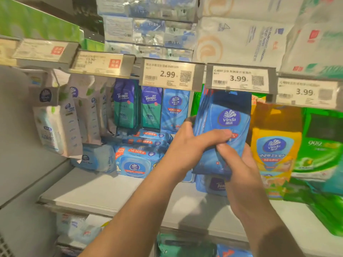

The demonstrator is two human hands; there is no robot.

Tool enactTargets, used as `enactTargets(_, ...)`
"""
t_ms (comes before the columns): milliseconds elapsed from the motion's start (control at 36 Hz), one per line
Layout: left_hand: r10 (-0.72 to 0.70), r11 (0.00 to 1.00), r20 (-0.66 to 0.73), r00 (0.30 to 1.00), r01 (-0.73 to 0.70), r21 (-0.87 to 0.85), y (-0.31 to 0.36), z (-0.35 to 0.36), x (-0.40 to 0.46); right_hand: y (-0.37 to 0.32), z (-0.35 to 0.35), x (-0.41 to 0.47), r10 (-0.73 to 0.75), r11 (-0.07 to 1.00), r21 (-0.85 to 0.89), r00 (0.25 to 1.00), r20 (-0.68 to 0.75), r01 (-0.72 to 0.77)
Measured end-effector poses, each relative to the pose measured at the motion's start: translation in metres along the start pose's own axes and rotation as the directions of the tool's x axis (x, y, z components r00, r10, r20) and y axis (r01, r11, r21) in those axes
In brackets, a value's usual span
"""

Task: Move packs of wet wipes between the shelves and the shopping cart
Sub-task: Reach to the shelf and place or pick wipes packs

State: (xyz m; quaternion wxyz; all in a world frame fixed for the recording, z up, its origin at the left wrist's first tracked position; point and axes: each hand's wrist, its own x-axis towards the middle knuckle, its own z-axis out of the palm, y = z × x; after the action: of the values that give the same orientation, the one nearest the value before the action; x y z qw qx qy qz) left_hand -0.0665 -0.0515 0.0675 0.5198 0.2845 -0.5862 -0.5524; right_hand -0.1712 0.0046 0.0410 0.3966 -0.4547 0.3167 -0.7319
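Observation:
Both my hands hold a blue Vinda wet wipes pack (227,117) upright in front of the shelf, just below the 3.99 price tag. My left hand (187,145) wraps around its left edge, thumb across the front. Lower down, my right hand (239,164) grips the bottom right of the pack. More blue packs seem stacked behind it in the same grip. The top of the pack sits near a hanging peg under the price rail. The shopping cart is out of view.
Hanging packs fill the shelf: Tempo wipes (138,106), another blue Vinda pack (174,108), a yellow Vinda pack (274,145), green packs (321,141). Stacked blue wipe tubs (137,158) lie on the grey shelf board (89,191). Price tags line the rail (168,74) above.

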Motion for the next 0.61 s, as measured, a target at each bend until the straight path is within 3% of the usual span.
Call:
enactTargets(278,-0.046,0.999,-0.007,0.999,0.045,-0.024,0.017,0.006,-0.02,-0.014,0.002,-0.004,0.047,0.992,0.11,0.989,0.14,-0.063)
enactTargets(611,0.052,0.999,-0.052,0.997,-0.052,0.006,0.03,0.029,-0.054,-0.025,0.0,-0.02,0.028,0.987,0.153,0.994,0.101,-0.043)
